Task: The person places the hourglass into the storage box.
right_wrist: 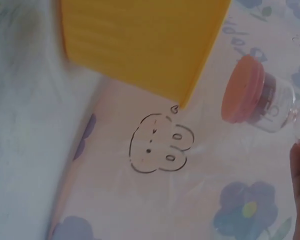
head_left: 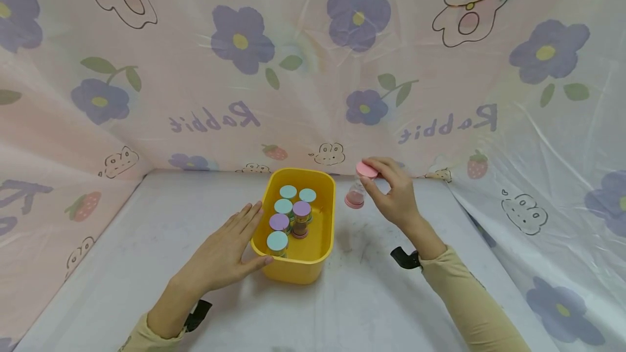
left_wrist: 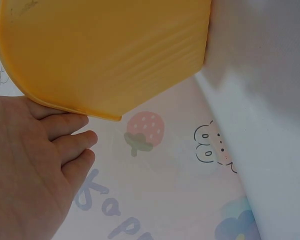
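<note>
Up in the air to the right of the yellow bin (head_left: 324, 260), my right hand (head_left: 397, 194) pinches a pink-capped sand timer (head_left: 355, 196) by its top cap. The timer tilts slightly, with pink sand in its lower bulb; the right wrist view shows its lower cap (right_wrist: 242, 90) and a "15" on the glass. My left hand (head_left: 215, 257) rests against the bin's left rim, fingers straight and thumb at the near rim. Inside the bin stand several sand timers with light blue caps (head_left: 277, 241) and two with purple caps (head_left: 301, 209).
The bin stands on a white tabletop (head_left: 371, 297). A printed curtain (head_left: 303, 96) with flowers and rabbits hangs behind the table and along both sides. Black straps (head_left: 406, 258) sit at both wrists.
</note>
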`<act>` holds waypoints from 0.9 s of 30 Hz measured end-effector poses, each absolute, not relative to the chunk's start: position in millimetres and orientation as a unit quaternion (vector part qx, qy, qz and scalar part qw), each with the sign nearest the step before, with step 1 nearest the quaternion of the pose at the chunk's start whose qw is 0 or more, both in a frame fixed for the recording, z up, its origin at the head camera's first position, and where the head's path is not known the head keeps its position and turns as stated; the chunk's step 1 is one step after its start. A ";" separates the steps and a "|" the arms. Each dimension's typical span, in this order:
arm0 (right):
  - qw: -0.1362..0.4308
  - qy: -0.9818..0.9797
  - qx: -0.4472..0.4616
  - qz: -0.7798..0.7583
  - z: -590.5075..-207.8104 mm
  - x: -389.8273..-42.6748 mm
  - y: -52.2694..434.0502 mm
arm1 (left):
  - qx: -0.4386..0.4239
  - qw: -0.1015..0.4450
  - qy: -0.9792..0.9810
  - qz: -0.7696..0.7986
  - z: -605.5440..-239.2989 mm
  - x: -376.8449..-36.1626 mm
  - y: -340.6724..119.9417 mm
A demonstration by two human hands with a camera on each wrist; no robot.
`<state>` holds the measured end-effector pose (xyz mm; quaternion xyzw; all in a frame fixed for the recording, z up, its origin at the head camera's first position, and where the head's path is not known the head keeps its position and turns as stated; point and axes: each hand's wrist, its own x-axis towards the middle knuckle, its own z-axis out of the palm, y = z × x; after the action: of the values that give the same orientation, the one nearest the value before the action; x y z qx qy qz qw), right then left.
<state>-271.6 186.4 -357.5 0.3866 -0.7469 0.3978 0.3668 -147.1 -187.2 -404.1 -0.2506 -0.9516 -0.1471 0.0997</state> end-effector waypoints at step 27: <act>0.243 -0.720 0.515 0.398 -364.5 -242.3 119.0 | -0.251 0.106 -0.952 -0.143 -405.3 -147.4 -187.6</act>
<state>-242.3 119.0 -364.5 0.5148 -0.7196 0.3976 0.2430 -147.4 -187.6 -405.3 -0.2509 -0.9515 -0.1430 0.1058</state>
